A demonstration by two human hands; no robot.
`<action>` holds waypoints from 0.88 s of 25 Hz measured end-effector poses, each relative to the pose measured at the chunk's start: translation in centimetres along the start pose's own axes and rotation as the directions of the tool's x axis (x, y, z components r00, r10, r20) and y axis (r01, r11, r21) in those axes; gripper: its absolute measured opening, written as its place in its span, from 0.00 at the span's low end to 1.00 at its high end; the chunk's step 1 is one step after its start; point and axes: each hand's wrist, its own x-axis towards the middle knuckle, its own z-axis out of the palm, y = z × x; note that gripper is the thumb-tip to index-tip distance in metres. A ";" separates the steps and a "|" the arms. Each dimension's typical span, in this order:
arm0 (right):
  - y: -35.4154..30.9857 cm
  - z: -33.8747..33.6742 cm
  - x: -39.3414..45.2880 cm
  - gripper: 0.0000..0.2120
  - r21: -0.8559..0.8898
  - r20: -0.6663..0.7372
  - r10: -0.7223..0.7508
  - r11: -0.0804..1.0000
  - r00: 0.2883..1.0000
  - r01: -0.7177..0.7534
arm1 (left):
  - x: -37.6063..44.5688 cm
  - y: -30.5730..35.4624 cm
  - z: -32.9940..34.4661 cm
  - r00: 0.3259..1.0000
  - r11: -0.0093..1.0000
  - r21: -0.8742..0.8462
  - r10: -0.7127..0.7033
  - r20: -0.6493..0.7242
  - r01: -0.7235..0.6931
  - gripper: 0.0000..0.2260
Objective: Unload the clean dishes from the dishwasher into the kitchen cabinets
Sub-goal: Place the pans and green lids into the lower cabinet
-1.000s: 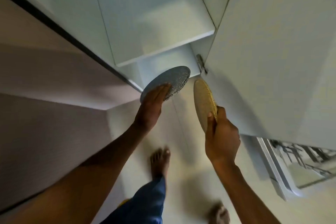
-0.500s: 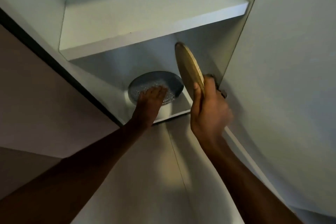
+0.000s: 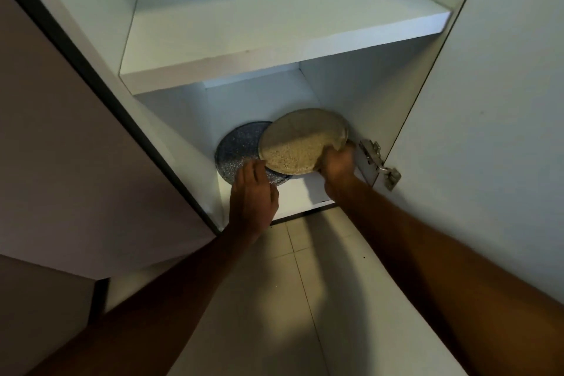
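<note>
Head view, frame centre: the tan plate (image 3: pixel 300 140) is gripped at its rim by the right hand (image 3: pixel 337 162), tilted over the grey plate (image 3: pixel 236 152). The left hand (image 3: pixel 253 189) is spread flat, touching grey. Tan could be chipped if dropped.

floor (image 3: pixel 305 284): pale tiles | wall (image 3: pixel 61 131): beige (dim light)

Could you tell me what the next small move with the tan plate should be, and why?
Probably lower the tan plate flat onto the grey plate and let go. The right hand grips the tan plate's rim and holds it tilted, partly overlapping the grey plate, which lies on the bottom cabinet shelf. The left hand rests at the grey plate's near edge, fingers relaxed, and should move clear first.
</note>
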 end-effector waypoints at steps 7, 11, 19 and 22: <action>5.2 -1.1 -3.3 0.21 -0.821 0.375 -0.653 0.097 0.659 0.563 | 0.4 0.6 1.9 0.996 0.991 0.102 -0.086 -0.031 0.088 0.32; 5.1 0.5 0.4 0.25 -0.765 0.586 -0.418 -0.003 0.694 0.644 | 3.1 -0.7 2.5 0.998 0.990 0.129 -0.057 0.018 0.054 0.34; 4.1 -0.2 0.6 0.22 -0.733 0.633 -0.377 -0.010 0.677 0.680 | 4.1 0.3 1.2 0.997 0.980 0.198 -0.001 0.074 -0.014 0.33; 4.4 -1.8 0.5 0.31 -0.672 0.732 -0.209 -0.058 0.649 0.739 | 3.7 0.0 0.9 0.959 0.987 0.157 -0.003 0.284 -0.044 0.38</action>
